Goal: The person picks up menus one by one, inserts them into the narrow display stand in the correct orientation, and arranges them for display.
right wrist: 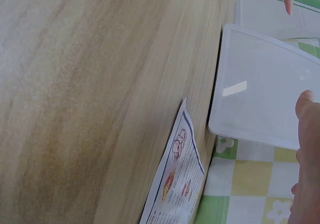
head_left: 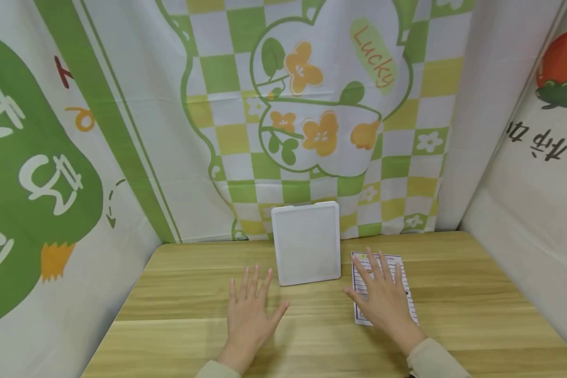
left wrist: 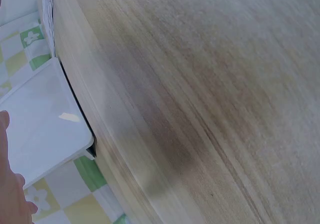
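Observation:
My left hand (head_left: 249, 317) is spread over the wooden table, palm down, with nothing in it. To the right, my right hand (head_left: 384, 302) has its fingers spread above a printed sheet (head_left: 360, 286) and covers much of it in the head view. Between and beyond the hands a white board with a raised rim (head_left: 307, 244) stands upright, leaning slightly back. In the right wrist view the sheet (right wrist: 172, 184) shows small coloured food pictures and lines of text, and one edge lifts a little. Part of the left hand (left wrist: 12, 184) shows at the left wrist view's edge.
The wooden table (head_left: 184, 310) ends at a cloth backdrop (head_left: 312, 136) with green and yellow checks and flowers. Printed cloth walls stand at the left (head_left: 28, 184) and right (head_left: 538, 210) sides.

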### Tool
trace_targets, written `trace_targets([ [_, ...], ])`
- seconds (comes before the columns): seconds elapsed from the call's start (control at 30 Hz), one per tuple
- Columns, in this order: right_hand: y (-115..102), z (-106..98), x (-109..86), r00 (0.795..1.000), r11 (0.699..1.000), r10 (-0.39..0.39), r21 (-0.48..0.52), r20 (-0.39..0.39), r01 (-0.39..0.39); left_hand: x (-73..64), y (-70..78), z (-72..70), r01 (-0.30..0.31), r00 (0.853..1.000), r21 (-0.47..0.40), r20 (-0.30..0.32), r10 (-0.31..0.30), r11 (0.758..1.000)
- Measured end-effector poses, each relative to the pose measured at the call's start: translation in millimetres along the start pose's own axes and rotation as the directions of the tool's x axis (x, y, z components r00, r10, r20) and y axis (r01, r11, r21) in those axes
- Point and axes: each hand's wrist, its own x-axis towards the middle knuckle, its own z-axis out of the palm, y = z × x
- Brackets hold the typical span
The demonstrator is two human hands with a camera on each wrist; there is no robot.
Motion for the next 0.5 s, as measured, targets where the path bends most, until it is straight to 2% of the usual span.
trace_targets([
  [0.17, 0, 1, 1.1, 1.000, 1.000, -0.001, 0.007, 0.026, 0.001, -1.7, 0.9, 1.1, -0.005, 1.000, 0.016, 0.011, 0.005, 1.000],
  [0.3, 0, 1, 1.1, 1.000, 1.000, -0.013, 0.020, 0.008, 0.013, -2.0, 3.7, 1.0, -0.021, 1.000, 0.040, 0.009, 0.021, 0.999],
  [0.5, 3, -4, -2.3, 1.000, 1.000, -0.014, 0.024, 0.008, 0.013, -1.5, 11.4, 1.7, -0.031, 0.999, 0.001, 0.020, 0.031, 1.000],
])
